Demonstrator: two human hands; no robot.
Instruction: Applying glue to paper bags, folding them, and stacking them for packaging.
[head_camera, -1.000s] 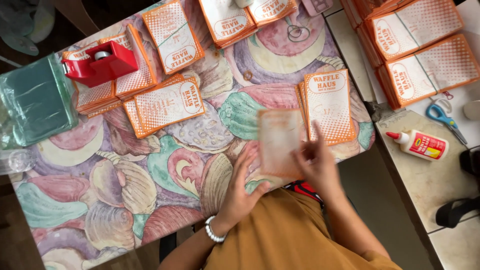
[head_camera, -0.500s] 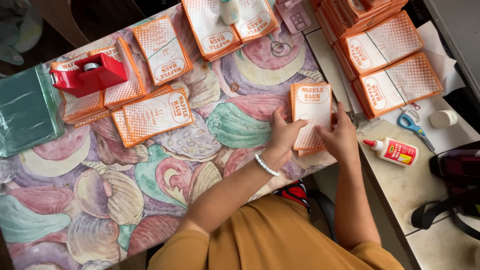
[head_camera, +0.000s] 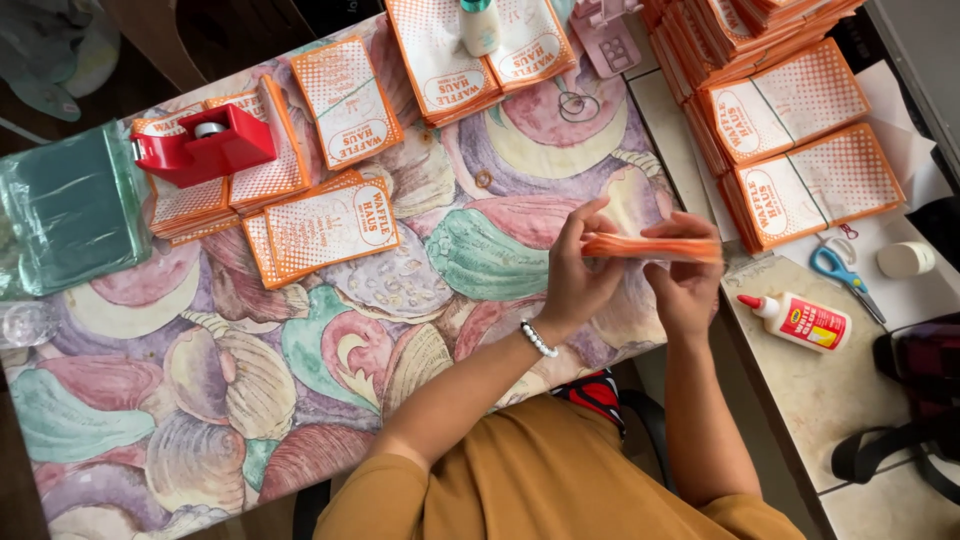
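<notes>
While the thin stack of orange paper bags (head_camera: 650, 247) is held edge-on above the counter (head_camera: 200, 420), the left hand (head_camera: 575, 275) is closed on its left end and the right hand (head_camera: 685, 280) on its right end and underside. Loose bags could be fanned out or dropped if either grip is relaxed. Right of the stack, the counter edge and glue bottle (head_camera: 805, 320) lie near; bare room is found left of it.

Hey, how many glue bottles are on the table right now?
1 that I can be sure of: a white glue bottle with a red cap lies on the side table, right of the right hand, below the blue scissors. More may be hidden behind the stacks.
</notes>
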